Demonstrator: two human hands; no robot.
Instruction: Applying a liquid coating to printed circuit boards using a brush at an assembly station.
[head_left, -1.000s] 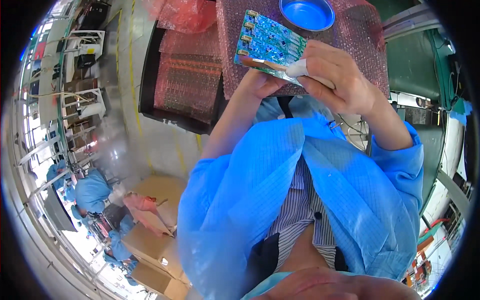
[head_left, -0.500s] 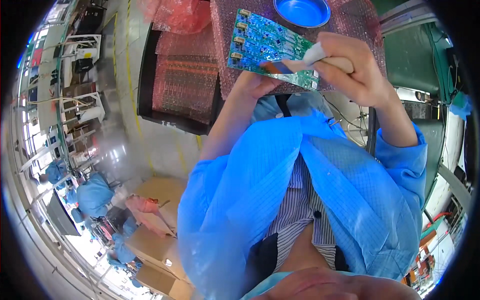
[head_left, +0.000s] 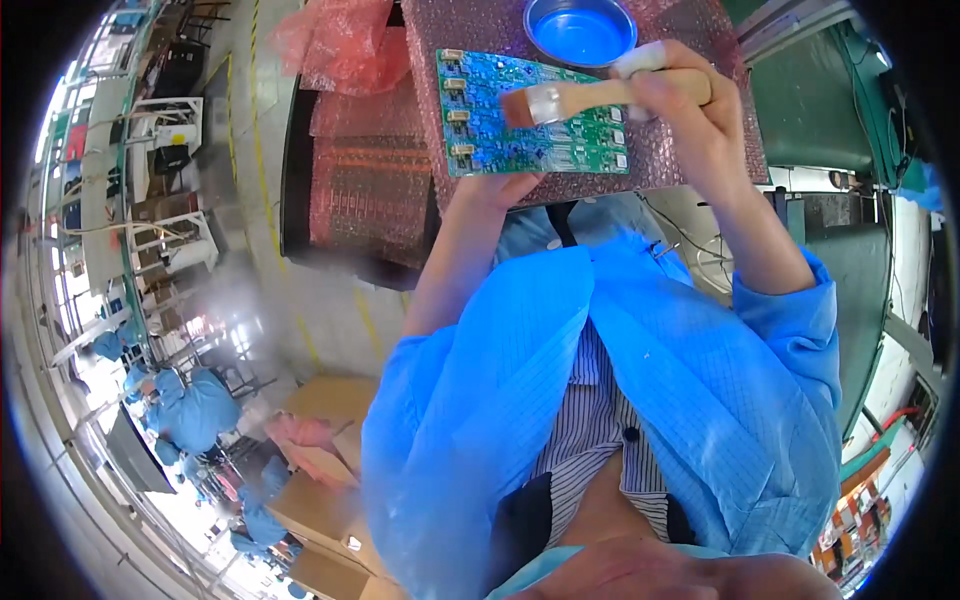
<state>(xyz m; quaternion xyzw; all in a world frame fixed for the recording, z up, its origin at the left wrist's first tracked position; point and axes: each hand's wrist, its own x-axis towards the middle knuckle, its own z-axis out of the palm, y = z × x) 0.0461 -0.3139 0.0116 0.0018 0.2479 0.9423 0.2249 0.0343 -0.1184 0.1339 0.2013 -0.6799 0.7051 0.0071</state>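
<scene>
Workshop floor, a brush over a circuit board

Far left, a person in blue; then cardboard boxes and a black tray of pink bubble wrap. The left hand is under the board's near edge, fingers hidden, its grip impossible to tell. The board lies above a wrapped table, a blue bowl just beyond. The right hand grips the brush handle, bristles pointing left

Grey floor, yellow lines, green tabletop
</scene>
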